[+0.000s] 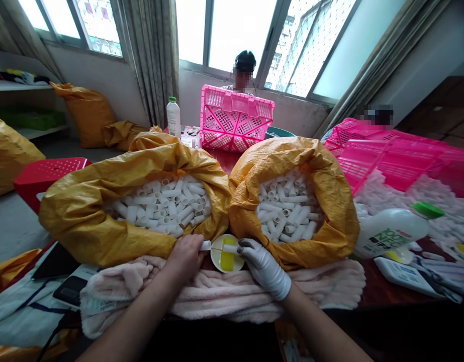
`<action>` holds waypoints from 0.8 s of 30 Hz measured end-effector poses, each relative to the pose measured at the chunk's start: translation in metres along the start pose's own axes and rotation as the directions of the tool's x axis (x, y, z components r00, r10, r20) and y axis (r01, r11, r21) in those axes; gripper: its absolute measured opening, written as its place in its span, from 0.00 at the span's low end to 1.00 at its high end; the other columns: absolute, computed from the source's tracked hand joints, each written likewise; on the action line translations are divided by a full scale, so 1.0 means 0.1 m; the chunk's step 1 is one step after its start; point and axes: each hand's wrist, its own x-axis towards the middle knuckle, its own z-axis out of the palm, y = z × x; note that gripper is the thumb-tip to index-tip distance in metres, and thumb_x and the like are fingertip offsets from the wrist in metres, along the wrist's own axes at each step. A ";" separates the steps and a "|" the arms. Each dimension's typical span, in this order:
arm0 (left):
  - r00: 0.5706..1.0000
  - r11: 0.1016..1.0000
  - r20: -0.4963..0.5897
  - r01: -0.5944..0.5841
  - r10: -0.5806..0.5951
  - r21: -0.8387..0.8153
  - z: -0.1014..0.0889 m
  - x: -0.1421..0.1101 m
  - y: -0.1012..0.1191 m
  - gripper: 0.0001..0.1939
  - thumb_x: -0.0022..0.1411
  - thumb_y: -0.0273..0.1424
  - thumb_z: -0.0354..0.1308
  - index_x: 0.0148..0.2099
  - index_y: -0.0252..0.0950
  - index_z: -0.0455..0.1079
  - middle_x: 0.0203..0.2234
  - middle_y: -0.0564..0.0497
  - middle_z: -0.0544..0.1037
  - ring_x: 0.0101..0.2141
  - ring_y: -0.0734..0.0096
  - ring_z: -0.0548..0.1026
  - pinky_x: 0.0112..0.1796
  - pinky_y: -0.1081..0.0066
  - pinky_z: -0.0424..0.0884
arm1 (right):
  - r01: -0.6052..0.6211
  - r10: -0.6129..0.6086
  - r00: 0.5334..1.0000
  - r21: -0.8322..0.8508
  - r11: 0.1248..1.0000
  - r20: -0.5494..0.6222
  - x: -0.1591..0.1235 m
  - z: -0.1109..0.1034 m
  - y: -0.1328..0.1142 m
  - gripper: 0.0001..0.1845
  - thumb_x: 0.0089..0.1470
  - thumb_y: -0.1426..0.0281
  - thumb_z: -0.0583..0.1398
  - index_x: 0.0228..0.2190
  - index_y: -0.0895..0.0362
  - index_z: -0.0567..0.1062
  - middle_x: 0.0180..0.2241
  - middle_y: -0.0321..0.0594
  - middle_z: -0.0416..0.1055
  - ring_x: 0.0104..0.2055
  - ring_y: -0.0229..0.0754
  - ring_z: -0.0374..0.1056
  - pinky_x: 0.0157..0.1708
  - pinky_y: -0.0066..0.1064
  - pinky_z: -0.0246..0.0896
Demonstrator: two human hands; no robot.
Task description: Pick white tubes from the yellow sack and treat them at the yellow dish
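Bare, my left hand is closed around a short white plastic tube whose end points right. My right hand, in a white glove with dark-stained fingertips, pinches another white tube. This second tube is over a round pale dish with a yellow patch in it. A thin line, perhaps a stick, runs between the two tubes; I cannot make out what it is. Behind my hands, many white tubes fill the left orange sack, and more tubes fill the right orange sack.
A pink fleece cloth lies along the front edge. At right are a white bottle with green cap, a white box and pink baskets. Phones lie at left. Behind a pink crate sits a person.
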 end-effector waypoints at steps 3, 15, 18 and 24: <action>1.000 1.000 0.003 -0.001 0.001 -0.006 0.00 0.00 -0.01 0.04 0.56 0.28 0.47 0.33 0.36 0.62 0.32 0.48 0.71 0.37 0.64 0.67 0.39 0.66 0.61 | 0.046 -0.045 0.999 -0.047 0.998 0.008 -0.04 -0.01 -0.01 0.12 0.54 0.77 0.51 0.38 0.53 0.70 0.39 0.42 0.67 0.41 0.40 0.64 0.41 0.35 0.64; 1.000 1.000 0.001 0.007 -0.007 0.000 0.00 -0.01 0.01 0.04 0.55 0.28 0.48 0.34 0.35 0.63 0.33 0.47 0.71 0.37 0.64 0.67 0.40 0.66 0.62 | 0.106 -0.098 0.994 -0.161 0.981 0.054 -0.10 -0.04 -0.07 0.16 0.54 0.78 0.51 0.45 0.54 0.66 0.43 0.44 0.67 0.44 0.41 0.64 0.42 0.36 0.65; 1.000 1.000 -0.003 0.005 -0.005 0.003 0.02 -0.01 -0.01 0.04 0.55 0.28 0.48 0.34 0.35 0.63 0.33 0.47 0.71 0.37 0.63 0.67 0.40 0.66 0.62 | 0.174 -0.157 0.983 -0.210 0.962 0.095 -0.10 -0.07 -0.12 0.14 0.54 0.77 0.52 0.42 0.54 0.69 0.41 0.44 0.69 0.41 0.41 0.65 0.39 0.36 0.66; 0.996 0.998 -0.092 -0.016 0.021 0.055 -0.06 0.00 0.06 0.06 0.56 0.30 0.49 0.35 0.34 0.64 0.37 0.45 0.69 0.41 0.61 0.65 0.43 0.64 0.61 | 0.158 -0.158 0.987 -0.001 0.987 0.026 -0.06 -0.02 -0.23 0.14 0.54 0.76 0.52 0.40 0.51 0.70 0.41 0.41 0.69 0.43 0.40 0.65 0.42 0.36 0.64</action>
